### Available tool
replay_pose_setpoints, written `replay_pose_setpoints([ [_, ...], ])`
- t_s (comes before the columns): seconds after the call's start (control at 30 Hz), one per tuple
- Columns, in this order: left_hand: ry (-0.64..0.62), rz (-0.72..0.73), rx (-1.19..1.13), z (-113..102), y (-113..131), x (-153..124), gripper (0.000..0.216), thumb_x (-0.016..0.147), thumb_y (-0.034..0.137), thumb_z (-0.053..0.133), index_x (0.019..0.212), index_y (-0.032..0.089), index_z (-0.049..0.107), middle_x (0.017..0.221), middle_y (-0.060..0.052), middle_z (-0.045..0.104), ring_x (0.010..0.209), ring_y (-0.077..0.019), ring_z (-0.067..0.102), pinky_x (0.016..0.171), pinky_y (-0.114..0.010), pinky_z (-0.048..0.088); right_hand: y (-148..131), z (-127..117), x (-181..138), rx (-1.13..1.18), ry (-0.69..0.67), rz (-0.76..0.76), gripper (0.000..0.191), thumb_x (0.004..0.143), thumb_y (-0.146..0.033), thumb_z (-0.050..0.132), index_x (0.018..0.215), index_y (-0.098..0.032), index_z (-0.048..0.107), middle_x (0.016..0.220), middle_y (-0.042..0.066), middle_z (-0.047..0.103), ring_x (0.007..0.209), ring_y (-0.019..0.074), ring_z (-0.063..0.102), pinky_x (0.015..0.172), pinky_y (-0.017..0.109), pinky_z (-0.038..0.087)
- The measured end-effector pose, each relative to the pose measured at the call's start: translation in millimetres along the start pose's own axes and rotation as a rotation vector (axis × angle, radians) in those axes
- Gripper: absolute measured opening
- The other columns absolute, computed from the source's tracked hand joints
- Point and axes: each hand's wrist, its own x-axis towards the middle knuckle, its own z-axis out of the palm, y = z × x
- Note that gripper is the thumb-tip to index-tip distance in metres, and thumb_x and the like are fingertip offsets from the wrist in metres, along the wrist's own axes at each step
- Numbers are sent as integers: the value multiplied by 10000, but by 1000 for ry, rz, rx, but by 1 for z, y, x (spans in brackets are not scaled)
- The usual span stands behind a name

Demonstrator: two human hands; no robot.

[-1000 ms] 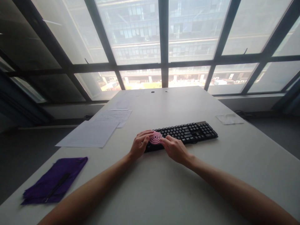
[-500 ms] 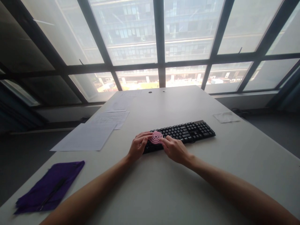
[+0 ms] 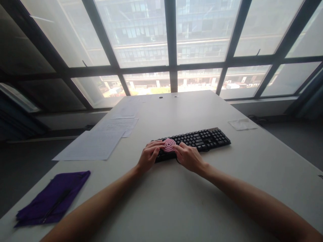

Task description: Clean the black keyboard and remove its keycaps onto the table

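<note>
The disc [image 3: 169, 145] sits over the 9 o'clock end of the keyboard [image 3: 204, 139], the left hand [image 3: 149, 155] lying flattish against the disc's 9 o'clock edge and the right hand [image 3: 189, 157], curled narrow, touching its 3 o'clock edge; whether either grips it, I cannot tell. From the disc, papers [image 3: 88, 144] lie at 9 o'clock, the cloth [image 3: 50, 195] at 8, and a tissue [image 3: 242, 124] between 2 and 3.

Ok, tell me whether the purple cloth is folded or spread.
Folded: the cloth lies flat in a compact shape, layered edges showing at its near side.
</note>
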Motion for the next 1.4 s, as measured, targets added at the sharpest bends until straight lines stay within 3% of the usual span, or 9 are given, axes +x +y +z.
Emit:
replay_pose_setpoints([
  [0.2,-6,-3,19,0,1,1,365,1017,354,406,1096,245,746,1219,-63,703,1220,-243,592,1096,-472,394,2,-2,0,-33,-2,62,376,1019,-271,367,1361,-281,526,1042,59,619,836,169,635,648,239,398],
  [0.47,15,-9,23,-1,-2,0,343,1012,354,429,1106,249,742,1227,-67,698,1209,-242,597,1088,-473,406,-2,1,-3,32,-56,-130,361,1040,-332,364,1358,-298,531,1029,50,620,776,136,613,647,229,389],
  [0.73,-9,13,34,-1,1,0,349,1015,343,418,1126,245,734,1238,-69,693,1225,-247,588,1090,-480,401,5,-1,0,-20,12,50,365,1015,-259,374,1341,-277,537,1047,58,621,841,167,631,642,231,388],
  [1.03,18,13,55,-3,0,-1,349,1008,369,432,1143,245,729,1236,-75,691,1206,-245,601,1087,-471,417,-1,6,-4,32,-12,-160,357,1045,-316,343,1334,-293,551,993,45,619,751,130,593,634,222,366],
  [1.27,37,6,51,-3,0,-1,349,1013,355,422,1092,230,738,1214,-79,699,1190,-241,607,1068,-458,429,10,0,-1,-21,80,56,324,1027,-269,364,1261,-256,587,992,55,615,811,156,605,615,228,339],
  [1.4,44,2,47,-4,-2,-1,337,1010,350,432,1102,235,735,1209,-74,701,1186,-239,609,1060,-455,438,9,1,-2,10,50,-37,336,1034,-290,363,1299,-283,569,1003,41,618,804,144,604,625,227,346],
])
